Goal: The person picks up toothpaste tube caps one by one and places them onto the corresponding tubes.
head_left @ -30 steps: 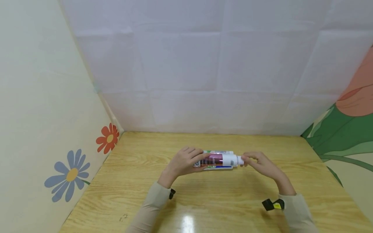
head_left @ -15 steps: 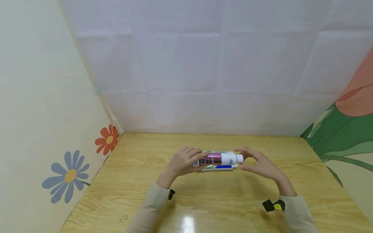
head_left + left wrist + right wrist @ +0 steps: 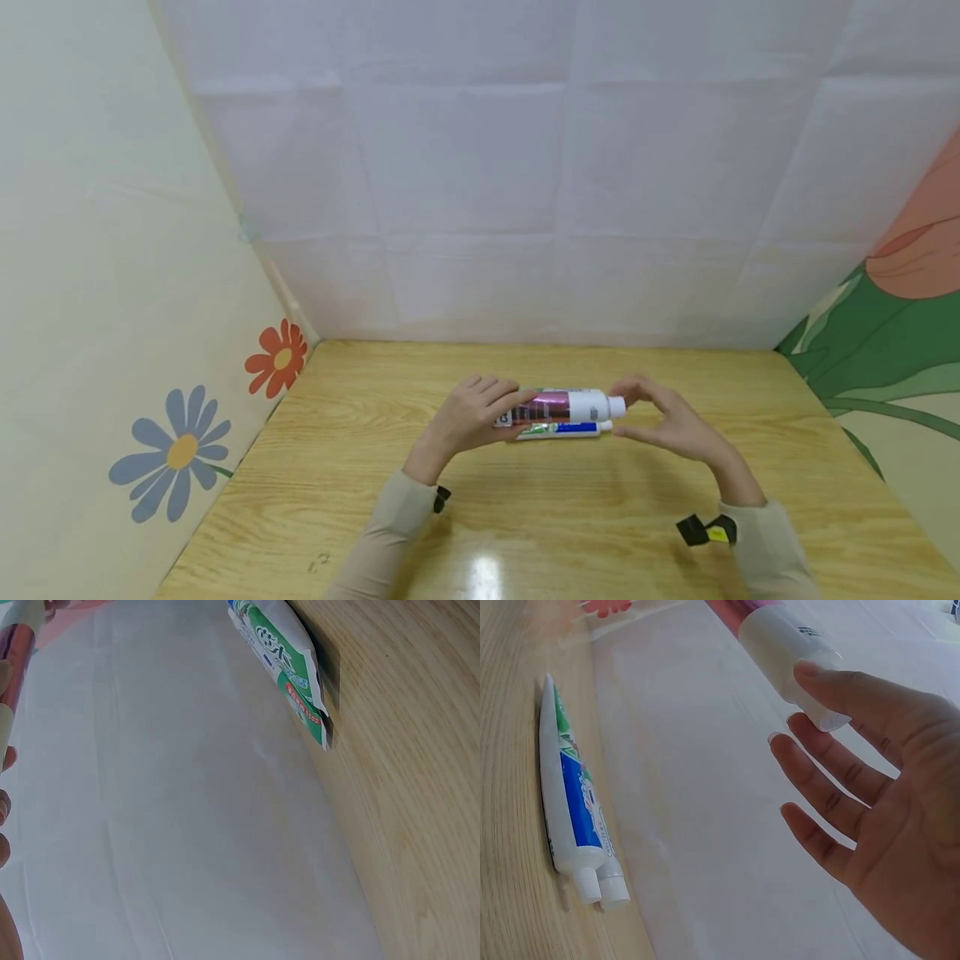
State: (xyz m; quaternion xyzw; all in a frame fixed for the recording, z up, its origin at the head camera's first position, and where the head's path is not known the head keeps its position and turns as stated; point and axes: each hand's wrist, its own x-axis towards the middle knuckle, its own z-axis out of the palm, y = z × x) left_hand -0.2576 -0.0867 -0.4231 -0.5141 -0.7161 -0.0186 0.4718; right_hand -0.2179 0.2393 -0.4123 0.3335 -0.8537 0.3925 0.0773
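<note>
My left hand (image 3: 468, 421) holds a maroon-and-white toothpaste tube (image 3: 551, 407) sideways above the table, gripping its printed end, with its white cap (image 3: 617, 406) pointing right. Around that cap my right hand (image 3: 671, 423) stands with thumb and fingers spread apart. In the right wrist view, the thumb lies close to the cap (image 3: 826, 714); whether it touches cannot be told. Below the held tube lies a green, blue and white toothpaste tube (image 3: 577, 799). A second tube (image 3: 613, 879) lies beside it, mostly hidden. Only fingertips of the left hand show in the left wrist view.
The wooden table (image 3: 555, 517) meets a pale sheet (image 3: 465, 167) hanging at the back. A flower-painted wall (image 3: 90, 292) stands at the left, and a wall with green leaves (image 3: 877, 358) at the right. Each wrist carries a black camera mount (image 3: 693, 530).
One second ago my right fingers pinched the cap; they have since parted from it and spread. The held tube has shifted very slightly left. The lying tubes have not moved.
</note>
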